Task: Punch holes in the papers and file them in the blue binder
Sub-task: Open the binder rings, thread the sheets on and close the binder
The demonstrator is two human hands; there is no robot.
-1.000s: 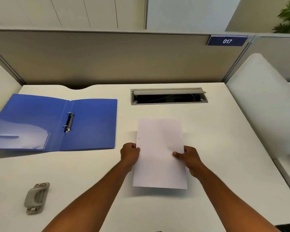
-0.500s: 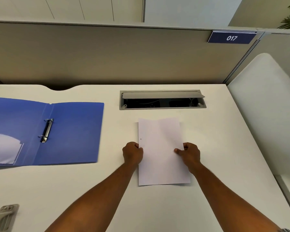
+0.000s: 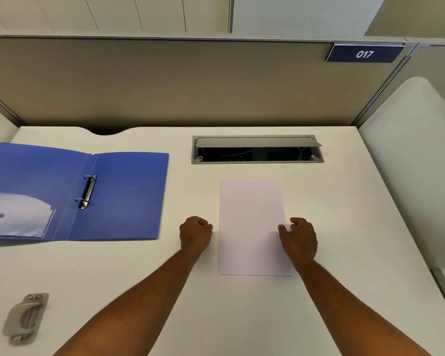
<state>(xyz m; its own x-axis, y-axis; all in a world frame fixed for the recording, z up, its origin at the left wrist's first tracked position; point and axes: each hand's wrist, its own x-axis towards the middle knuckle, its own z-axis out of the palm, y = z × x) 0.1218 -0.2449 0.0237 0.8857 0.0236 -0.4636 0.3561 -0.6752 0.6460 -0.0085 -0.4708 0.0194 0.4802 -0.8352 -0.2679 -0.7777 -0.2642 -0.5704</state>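
Note:
A white sheet of paper (image 3: pixel 251 227) lies flat on the desk in front of me, with two small holes near its left edge. My left hand (image 3: pixel 195 232) is a closed fist just left of the sheet, a small gap apart from it. My right hand (image 3: pixel 299 237) sits at the sheet's right edge, thumb resting on the paper, fingers loosely curled beside it. The blue binder (image 3: pixel 129 196) lies open at the left, its metal rings (image 3: pixel 86 192) closed and bare. A grey hole punch (image 3: pixel 25 318) sits at the near left.
A grey cable hatch (image 3: pixel 257 150) with its lid up is set into the desk behind the paper. A beige partition (image 3: pixel 165 80) closes the back, with a sign reading 017 (image 3: pixel 364 53). A white curved panel (image 3: pixel 409 163) borders the right side.
The paper was held in both hands and now lies flat. My left hand has let go and drawn slightly left; my right hand has loosened at the edge.

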